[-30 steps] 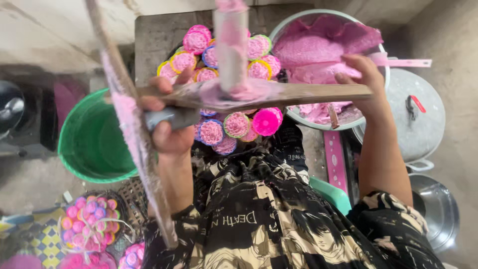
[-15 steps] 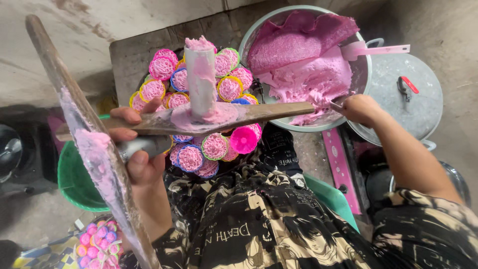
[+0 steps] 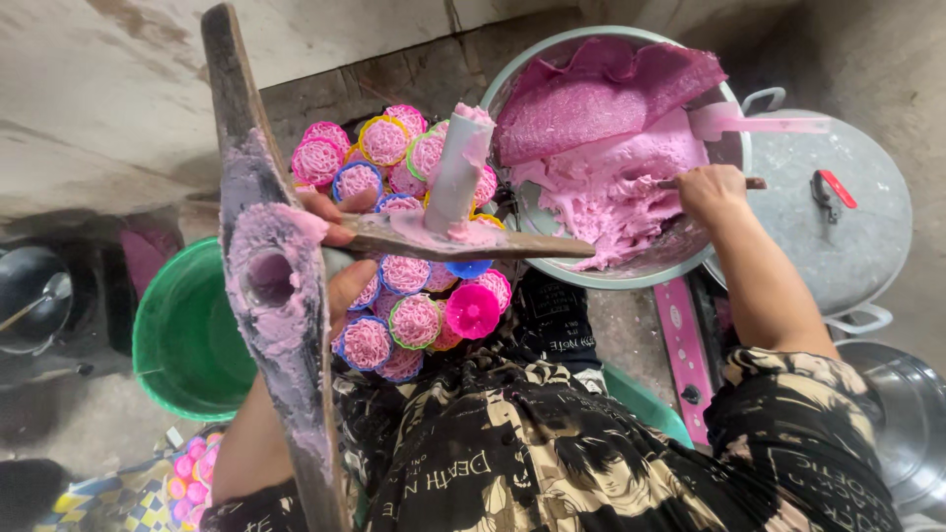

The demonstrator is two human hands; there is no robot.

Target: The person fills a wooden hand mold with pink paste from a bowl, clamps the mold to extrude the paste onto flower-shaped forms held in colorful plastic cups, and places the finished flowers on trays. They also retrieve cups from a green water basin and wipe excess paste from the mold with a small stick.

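Note:
My left hand (image 3: 340, 266) grips a wooden press (image 3: 271, 286) with two long arms, smeared with pink dough, and an upright plunger (image 3: 455, 172) standing on its lower arm. My right hand (image 3: 711, 189) is in a large metal bowl (image 3: 631, 271) full of pink dough (image 3: 616, 148), closed on a thin stick-like tool that pokes out to the right. Below the press sit several small coloured plastic moulds (image 3: 414, 320), most filled with pink noodle nests; one magenta mould (image 3: 473, 310) holds none.
A green plastic tub (image 3: 182, 335) stands at the left. A round metal lid (image 3: 838, 227) with a red knob lies right of the bowl, a pink ruler-like strip (image 3: 680, 355) below it. More filled moulds (image 3: 192, 473) lie at bottom left. A steel pot (image 3: 912, 424) sits bottom right.
My right hand left the press arm and went right into the dough bowl, taking hold of the tool. The press swung open, its upper arm now pointing up and away.

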